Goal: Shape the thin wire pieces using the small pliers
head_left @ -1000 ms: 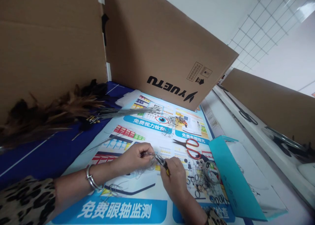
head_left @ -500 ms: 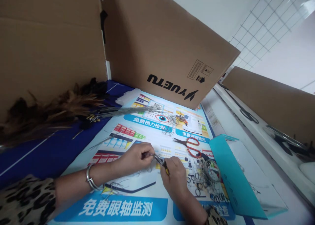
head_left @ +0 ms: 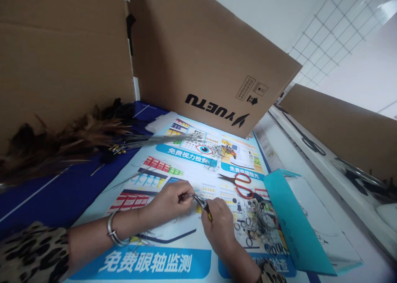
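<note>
My right hand (head_left: pixel 218 223) is closed around a pair of pliers (head_left: pixel 201 202) with a dark and yellow handle. The jaws point up and left, meeting the fingertips of my left hand (head_left: pixel 173 198). That hand is pinched on a small thin piece, perhaps wire, mostly hidden by the fingers. Beyond my right hand lie scissors (head_left: pixel 240 184) with orange-red handles. To its right is a loose pile of small rings and wire bits (head_left: pixel 252 227), with a coil of wire (head_left: pixel 267 215) at its edge.
A bundle of thin wires (head_left: pixel 164 139) and brown feathers (head_left: pixel 77 130) lie at the back left. A turquoise box (head_left: pixel 297 229) stands at the right. Cardboard panels (head_left: pixel 201 47) rise behind the printed sheet (head_left: pixel 204 258). Short wire pieces (head_left: pixel 218 151) lie on the sheet near the back.
Both hands stay nearly in place, the pliers' jaws still at my left fingertips. My left forearm and bracelet have shifted slightly left.
</note>
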Demonstrator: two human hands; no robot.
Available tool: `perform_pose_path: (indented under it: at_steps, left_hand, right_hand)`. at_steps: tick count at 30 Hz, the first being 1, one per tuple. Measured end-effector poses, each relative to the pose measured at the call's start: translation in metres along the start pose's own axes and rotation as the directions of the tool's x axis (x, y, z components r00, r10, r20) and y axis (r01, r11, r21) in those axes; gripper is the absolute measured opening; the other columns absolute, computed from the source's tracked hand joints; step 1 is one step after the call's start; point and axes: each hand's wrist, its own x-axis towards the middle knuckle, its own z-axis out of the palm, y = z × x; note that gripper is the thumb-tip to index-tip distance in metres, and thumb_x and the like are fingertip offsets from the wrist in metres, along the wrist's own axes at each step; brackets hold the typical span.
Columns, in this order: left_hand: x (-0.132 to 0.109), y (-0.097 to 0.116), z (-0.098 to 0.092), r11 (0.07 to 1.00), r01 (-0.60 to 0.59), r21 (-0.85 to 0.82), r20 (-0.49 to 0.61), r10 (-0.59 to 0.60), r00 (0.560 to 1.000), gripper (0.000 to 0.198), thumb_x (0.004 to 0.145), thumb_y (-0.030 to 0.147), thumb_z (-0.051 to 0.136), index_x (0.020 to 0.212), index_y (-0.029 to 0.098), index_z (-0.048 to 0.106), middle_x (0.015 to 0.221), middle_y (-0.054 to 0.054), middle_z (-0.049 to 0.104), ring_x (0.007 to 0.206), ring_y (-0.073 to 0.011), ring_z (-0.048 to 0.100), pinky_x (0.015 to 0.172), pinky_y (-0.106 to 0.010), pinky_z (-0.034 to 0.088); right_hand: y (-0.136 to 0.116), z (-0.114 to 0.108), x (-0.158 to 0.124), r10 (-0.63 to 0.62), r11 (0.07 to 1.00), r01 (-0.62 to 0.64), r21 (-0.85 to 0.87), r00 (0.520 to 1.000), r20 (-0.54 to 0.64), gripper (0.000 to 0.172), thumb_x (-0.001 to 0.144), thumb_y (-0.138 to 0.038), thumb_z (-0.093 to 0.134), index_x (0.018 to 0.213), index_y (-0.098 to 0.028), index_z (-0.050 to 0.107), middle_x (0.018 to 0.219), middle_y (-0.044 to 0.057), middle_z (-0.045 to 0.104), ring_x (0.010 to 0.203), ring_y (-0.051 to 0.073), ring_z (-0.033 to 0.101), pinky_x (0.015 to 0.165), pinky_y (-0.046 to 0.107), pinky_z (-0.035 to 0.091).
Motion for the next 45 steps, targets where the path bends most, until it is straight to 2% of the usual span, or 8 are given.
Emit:
perform_pose_path:
  at_steps: [17,22,29,34,38,45]
  left_hand:
    - [0.001,0.0,-0.001,0.997,0.037,-0.067,0.039,-0.035,0.999,0.011,0.072,0.01,0.046,0.066,0.016,0.053,0.06,0.004,0.047,0.056,-0.0085,0.044,0.054,-0.019,0.033]
    - [0.002,0.004,-0.003,0.994,0.059,-0.094,0.055,-0.054,0.997,0.01,0.072,0.012,0.047,0.065,0.016,0.053,0.06,0.004,0.047,0.056,-0.0088,0.043,0.054,-0.019,0.033]
    - [0.006,0.007,-0.005,0.947,0.242,-0.21,0.18,-0.206,0.962,0.007,0.072,0.019,0.049,0.067,0.016,0.053,0.06,0.005,0.046,0.057,-0.0097,0.042,0.053,-0.019,0.033]
    - [0.007,0.008,-0.007,0.899,0.308,-0.312,0.258,-0.232,0.938,0.007,0.072,0.021,0.05,0.071,0.016,0.055,0.059,0.006,0.041,0.056,-0.0092,0.038,0.052,-0.019,0.032]
    - [0.007,0.008,-0.007,0.891,0.316,-0.326,0.24,-0.245,0.939,0.007,0.072,0.02,0.05,0.069,0.015,0.053,0.059,0.005,0.042,0.056,-0.0092,0.038,0.052,-0.019,0.031]
    - [0.003,0.003,-0.005,0.928,0.242,-0.284,0.157,-0.205,0.966,0.007,0.072,0.018,0.05,0.066,0.016,0.052,0.059,0.005,0.045,0.056,-0.0096,0.04,0.054,-0.02,0.032]
  right_hand:
    - [0.004,0.003,-0.001,-0.028,0.999,0.028,0.028,1.0,0.0,0.021,0.081,-0.017,0.044,0.098,-0.016,0.056,0.084,0.008,0.056,0.079,0.02,0.05,0.068,0.029,0.041]
    - [0.006,0.004,-0.001,-0.021,0.999,0.021,0.045,1.0,-0.004,0.018,0.081,-0.017,0.043,0.092,-0.017,0.057,0.081,0.007,0.055,0.076,0.019,0.05,0.066,0.028,0.04]
    - [0.006,0.002,0.0,0.019,0.987,-0.019,0.159,1.0,0.003,0.013,0.08,-0.016,0.043,0.082,-0.016,0.055,0.075,0.005,0.053,0.072,0.017,0.049,0.063,0.026,0.038]
    - [0.004,0.0,0.001,0.056,0.978,-0.062,0.198,0.998,0.035,0.011,0.079,-0.015,0.043,0.076,-0.017,0.053,0.073,0.003,0.051,0.07,0.016,0.049,0.061,0.024,0.036]
    - [0.003,0.0,0.001,0.06,0.978,-0.065,0.2,0.998,0.035,0.009,0.078,-0.015,0.044,0.075,-0.018,0.052,0.073,0.003,0.051,0.07,0.015,0.048,0.061,0.024,0.036]
    - [-0.002,-0.004,0.002,0.061,0.98,-0.07,0.186,0.997,0.057,0.011,0.081,-0.017,0.044,0.074,-0.018,0.052,0.074,0.004,0.051,0.072,0.016,0.049,0.062,0.024,0.037]
